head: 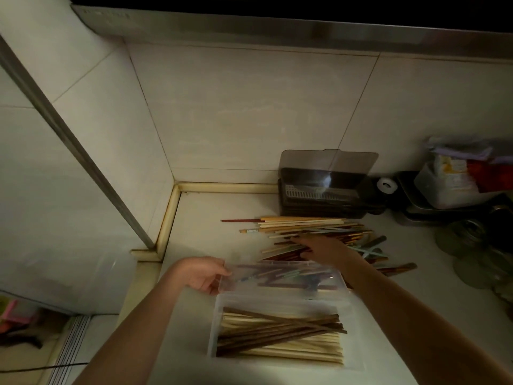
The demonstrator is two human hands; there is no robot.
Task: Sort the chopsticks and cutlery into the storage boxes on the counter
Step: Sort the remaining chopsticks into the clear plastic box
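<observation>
A clear plastic storage box [215, 323] sits near the counter's front edge, filled with several dark brown and pale chopsticks [280, 333]. Its transparent lid [280, 276] stands raised at the far side, and my left hand [202, 273] grips the lid's left corner. Beyond the lid lies a loose pile of mixed chopsticks and cutlery [305, 225] on the counter. My right hand [322, 247] reaches into that pile, fingers down among the sticks; whether it grips any is hidden. A dark storage box with a smoky flip lid [324, 190] stands open against the back wall.
At the right are a metal tray [416, 215], a plastic container of packets [449, 184], a white roll [386, 186] and glass lids [472, 245]. Tiled walls close the corner at the back and left. The counter's left edge drops to the floor.
</observation>
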